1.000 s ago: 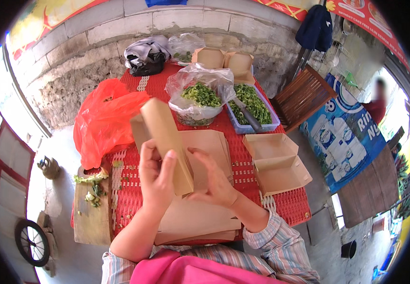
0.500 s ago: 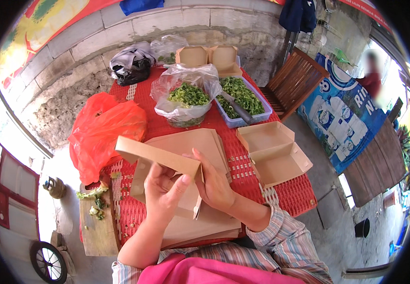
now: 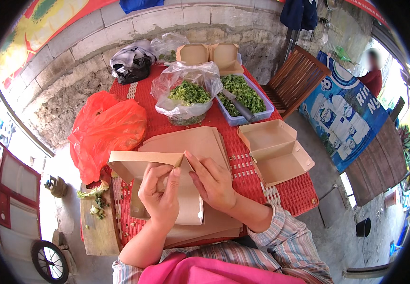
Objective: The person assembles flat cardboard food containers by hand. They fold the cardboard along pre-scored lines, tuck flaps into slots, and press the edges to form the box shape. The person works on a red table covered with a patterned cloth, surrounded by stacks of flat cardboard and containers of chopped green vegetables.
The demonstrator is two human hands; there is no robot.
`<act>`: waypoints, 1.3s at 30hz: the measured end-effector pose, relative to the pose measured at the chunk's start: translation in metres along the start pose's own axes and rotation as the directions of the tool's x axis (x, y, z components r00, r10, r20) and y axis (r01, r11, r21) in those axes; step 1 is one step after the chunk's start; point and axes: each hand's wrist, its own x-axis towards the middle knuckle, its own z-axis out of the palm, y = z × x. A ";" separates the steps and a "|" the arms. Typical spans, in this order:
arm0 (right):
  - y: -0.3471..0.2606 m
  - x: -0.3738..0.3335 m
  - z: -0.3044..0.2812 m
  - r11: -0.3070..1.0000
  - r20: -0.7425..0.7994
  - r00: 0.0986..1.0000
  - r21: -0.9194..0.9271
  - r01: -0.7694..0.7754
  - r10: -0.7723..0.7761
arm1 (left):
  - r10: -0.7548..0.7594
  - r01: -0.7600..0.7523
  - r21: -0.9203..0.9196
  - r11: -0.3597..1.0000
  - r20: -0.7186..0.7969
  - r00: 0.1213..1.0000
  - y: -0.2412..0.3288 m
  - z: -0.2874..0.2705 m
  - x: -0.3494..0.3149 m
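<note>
At the far left, a wooden chopping board (image 3: 96, 227) carries a few green scraps beside the red slatted surface (image 3: 290, 194). Next to it on the surface sits a bulging red plastic bag (image 3: 105, 130), and behind that a grey-and-black bundle of bags (image 3: 130, 64).

The left hand (image 3: 160, 196) is closed around a flat brown cardboard box blank (image 3: 141, 165), fingers curled over its lower panel while one flap stands up and out to the left. The blank is lifted just above a stack of flat brown blanks (image 3: 200, 146) lying in front of the person. The right hand (image 3: 212, 182) grips the same blank at the crease beside the raised flap, thumb and fingers pinched on the fold.

The blank looks light and thin, stiff across its panels but ready to bend at the scored lines; it is probably best held near the creases, as flat faces could buckle or slip.

Further right are a clear bag of chopped greens (image 3: 186, 94), a blue tray of greens (image 3: 245, 94) with a knife (image 3: 238, 105) in it, and a folded open box (image 3: 275, 151). Two more open boxes (image 3: 209, 54) stand at the back.
</note>
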 end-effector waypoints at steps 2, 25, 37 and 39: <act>0.000 -0.002 0.001 0.999 -0.040 0.999 0.045 -0.009 0.011 | 0.088 -0.083 0.132 0.988 -0.036 0.995 0.001 -0.002 -0.002; 0.009 -0.001 -0.007 0.853 -0.111 0.938 0.460 -0.245 0.329 | -0.275 0.294 -0.185 0.938 0.118 0.954 -0.017 0.006 -0.007; 0.010 -0.002 -0.004 0.904 -0.135 0.951 0.371 -0.212 0.279 | -0.271 0.289 -0.119 0.950 0.146 0.951 -0.017 0.009 -0.007; 0.009 -0.002 -0.004 0.905 -0.127 0.952 0.368 -0.215 0.278 | -0.232 0.240 -0.051 0.970 0.128 0.964 -0.017 0.008 -0.010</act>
